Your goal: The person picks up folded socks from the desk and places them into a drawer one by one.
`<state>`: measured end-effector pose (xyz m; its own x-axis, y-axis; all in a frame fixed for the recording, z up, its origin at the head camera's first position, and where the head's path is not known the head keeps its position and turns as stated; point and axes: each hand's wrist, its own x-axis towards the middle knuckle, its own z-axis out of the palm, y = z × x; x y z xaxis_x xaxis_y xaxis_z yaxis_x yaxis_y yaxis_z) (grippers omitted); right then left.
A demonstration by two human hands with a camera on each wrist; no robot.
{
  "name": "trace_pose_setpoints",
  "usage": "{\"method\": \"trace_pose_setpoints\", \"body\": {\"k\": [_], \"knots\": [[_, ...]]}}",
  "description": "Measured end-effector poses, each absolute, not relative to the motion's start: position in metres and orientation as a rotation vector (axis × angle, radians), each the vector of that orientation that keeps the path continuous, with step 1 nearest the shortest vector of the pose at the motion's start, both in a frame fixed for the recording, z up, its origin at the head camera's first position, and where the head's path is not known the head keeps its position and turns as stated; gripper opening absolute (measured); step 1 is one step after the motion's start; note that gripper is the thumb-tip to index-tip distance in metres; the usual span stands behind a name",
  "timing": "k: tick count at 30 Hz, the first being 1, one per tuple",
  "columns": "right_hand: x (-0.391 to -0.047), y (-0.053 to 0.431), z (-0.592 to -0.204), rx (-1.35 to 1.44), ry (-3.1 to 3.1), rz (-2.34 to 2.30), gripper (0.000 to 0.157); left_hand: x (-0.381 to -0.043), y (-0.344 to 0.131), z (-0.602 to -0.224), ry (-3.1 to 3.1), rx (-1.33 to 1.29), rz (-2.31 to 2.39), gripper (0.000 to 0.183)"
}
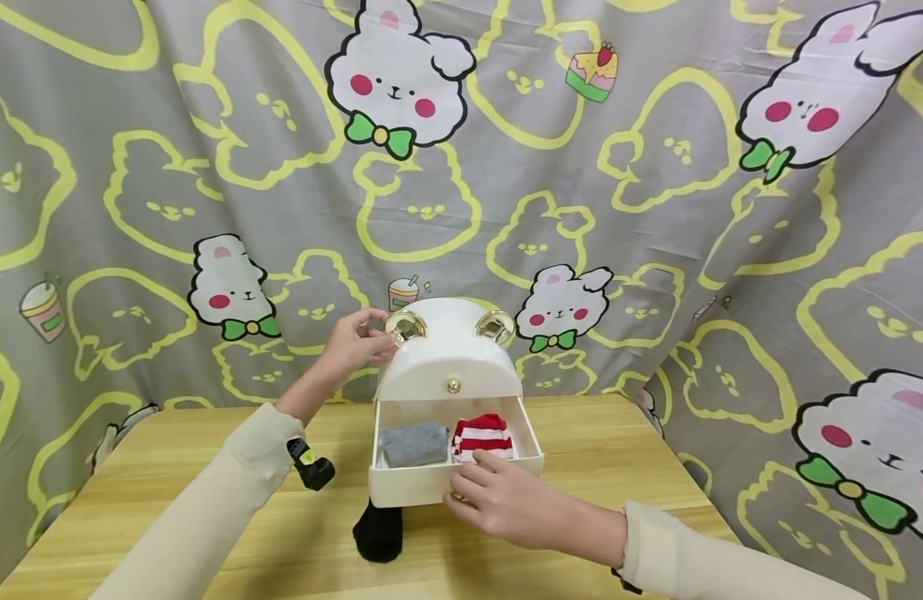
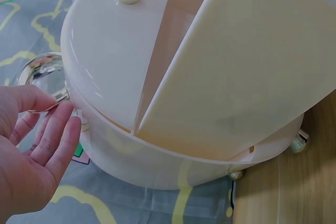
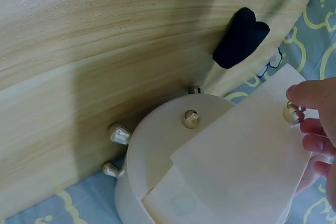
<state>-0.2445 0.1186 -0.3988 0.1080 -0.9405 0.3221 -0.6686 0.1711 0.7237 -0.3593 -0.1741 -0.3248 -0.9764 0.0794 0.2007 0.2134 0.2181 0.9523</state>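
In the head view a white two-drawer box [image 1: 446,354] with gold ears stands on the table. Its lower drawer [image 1: 401,493] is pulled out. A folded grey cloth [image 1: 415,445] lies in the left compartment and a folded red-and-white striped cloth [image 1: 482,435] in the right. My left hand [image 1: 354,340] pinches the lower edge of the left gold ear [image 2: 44,74]. At the drawer front, my right hand [image 1: 499,500] grips the gold drawer knob [image 3: 293,113] between thumb and fingers. The upper drawer's knob [image 1: 452,385] is untouched.
A black cloth bundle [image 1: 379,533] lies on the wooden table [image 1: 596,467] in front of the box's left side. Behind the table hangs a grey curtain [image 1: 296,208] with rabbit prints. A black wrist camera [image 1: 311,468] sticks out from the left sleeve.
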Motion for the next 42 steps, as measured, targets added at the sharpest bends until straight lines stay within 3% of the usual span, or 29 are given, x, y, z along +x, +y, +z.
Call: {"method": "trace_pose_setpoints", "body": {"k": [20,42], "knots": [[-0.243,0.116,-0.401,1.517,-1.673,-0.457,0.045,-0.357,-0.174,-0.326,-2.358,-0.265,-1.889,0.031],[-0.267,0.108,-0.404,1.420,-1.692,-0.476,0.052,-0.356,-0.174,-0.326,-2.349,-0.266,-1.903,0.033]]}}
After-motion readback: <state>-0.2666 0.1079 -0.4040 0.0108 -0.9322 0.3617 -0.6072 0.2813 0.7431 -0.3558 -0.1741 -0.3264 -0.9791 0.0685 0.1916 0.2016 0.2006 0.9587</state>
